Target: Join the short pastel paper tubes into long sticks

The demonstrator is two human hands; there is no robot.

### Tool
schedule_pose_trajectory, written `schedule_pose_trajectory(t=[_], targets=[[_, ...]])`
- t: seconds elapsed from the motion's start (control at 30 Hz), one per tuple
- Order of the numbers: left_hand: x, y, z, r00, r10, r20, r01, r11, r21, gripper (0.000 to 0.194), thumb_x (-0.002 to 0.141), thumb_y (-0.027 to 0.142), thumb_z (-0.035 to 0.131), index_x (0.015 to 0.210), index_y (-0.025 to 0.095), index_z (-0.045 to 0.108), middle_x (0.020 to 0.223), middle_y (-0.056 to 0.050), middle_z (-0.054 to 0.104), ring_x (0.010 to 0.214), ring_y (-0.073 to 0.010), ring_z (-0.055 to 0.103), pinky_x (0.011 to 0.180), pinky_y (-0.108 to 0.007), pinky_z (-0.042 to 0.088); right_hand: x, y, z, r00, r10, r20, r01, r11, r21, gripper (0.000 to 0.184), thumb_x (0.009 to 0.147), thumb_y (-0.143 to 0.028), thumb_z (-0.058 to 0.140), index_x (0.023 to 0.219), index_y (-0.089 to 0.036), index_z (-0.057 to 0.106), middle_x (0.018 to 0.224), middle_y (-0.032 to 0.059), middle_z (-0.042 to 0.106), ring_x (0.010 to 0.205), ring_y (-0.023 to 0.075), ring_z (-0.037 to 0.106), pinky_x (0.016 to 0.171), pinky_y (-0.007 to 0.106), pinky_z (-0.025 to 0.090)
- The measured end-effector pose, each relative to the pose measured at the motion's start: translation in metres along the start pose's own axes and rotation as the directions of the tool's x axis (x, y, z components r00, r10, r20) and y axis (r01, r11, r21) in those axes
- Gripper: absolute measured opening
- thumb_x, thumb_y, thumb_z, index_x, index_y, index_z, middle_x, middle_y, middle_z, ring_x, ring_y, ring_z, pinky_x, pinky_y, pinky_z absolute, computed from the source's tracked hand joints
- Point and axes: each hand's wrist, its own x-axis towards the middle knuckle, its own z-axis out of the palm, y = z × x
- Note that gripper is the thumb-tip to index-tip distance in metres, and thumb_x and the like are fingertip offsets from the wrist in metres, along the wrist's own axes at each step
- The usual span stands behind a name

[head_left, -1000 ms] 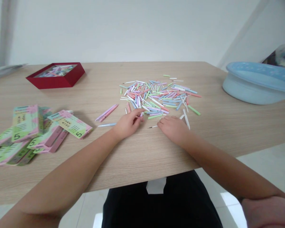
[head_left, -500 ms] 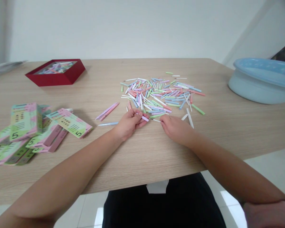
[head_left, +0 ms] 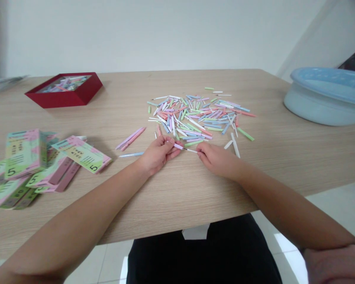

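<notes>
My left hand (head_left: 162, 153) is closed on a purple pen barrel (head_left: 178, 146), its end pointing right. In my right hand (head_left: 208, 154), the fingers pinch a thin white pen refill (head_left: 192, 150). The dark tip of the refill meets the end of the purple barrel; whether it is inside cannot be made out. Just beyond both hands lies a loose pile of pastel pen parts (head_left: 192, 114), with barrels, caps and refills mixed. Left of my left hand rest a few pink and purple pens (head_left: 131, 139) and a blue pen (head_left: 131, 154).
Pink-and-green printed boxes (head_left: 26, 154) are heaped at the left. Behind them stands a red box (head_left: 85, 92) with more pen parts inside. A light blue basin (head_left: 319, 104) occupies the right side of the wooden table (head_left: 177, 201).
The refill's dark tip has come up against the purple barrel's end, where a small gap showed before. The view has shifted slightly.
</notes>
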Motion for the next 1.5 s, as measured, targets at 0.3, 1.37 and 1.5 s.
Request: schedule_pose_trajectory(t=[0.3, 1.37, 1.5], targets=[[0.001, -0.006, -0.008, 0.97, 0.214, 0.113, -0.242, 0.854, 0.46, 0.04, 0.085, 0.054, 0.081, 0.094, 0.017, 0.069, 0.087, -0.004, 0.077, 0.078, -0.0143, 0.07, 0.076, -0.026, 0.058, 0.0, 0.002, -0.003, 0.999, 0.004, -0.038, -0.002, 0.999, 0.048, 0.019, 0.108, -0.025, 0.04, 0.11, -0.019, 0.058, 0.105, 0.0104, 0.07, 0.097, 0.0241, 0.064, 0.085, 0.034, 0.043], [-0.013, -0.001, -0.005, 0.87, 0.164, 0.464, -0.488, 0.409, 0.771, 0.023, 0.097, 0.037, 0.064, 0.103, 0.02, 0.078, 0.081, -0.001, 0.074, 0.071, -0.0152, 0.061, 0.065, -0.024, 0.045, -0.001, -0.009, 0.005, 0.992, -0.128, -0.016, 0.129, 0.975, 0.181, 0.031, 0.108, -0.022, 0.042, 0.134, -0.02, 0.059, 0.131, 0.0129, 0.07, 0.122, 0.0252, 0.065, 0.104, 0.043, 0.048], [-0.012, -0.003, -0.006, 0.877, 0.191, 0.442, -0.48, 0.418, 0.771, 0.024, 0.097, 0.039, 0.064, 0.105, 0.021, 0.078, 0.083, -0.001, 0.075, 0.071, -0.0156, 0.062, 0.066, -0.025, 0.046, 0.0, -0.004, 0.004, 0.993, -0.121, -0.015, 0.122, 0.986, 0.115, 0.038, 0.108, -0.022, 0.042, 0.142, -0.021, 0.059, 0.142, 0.0121, 0.068, 0.13, 0.0266, 0.064, 0.108, 0.045, 0.048]])
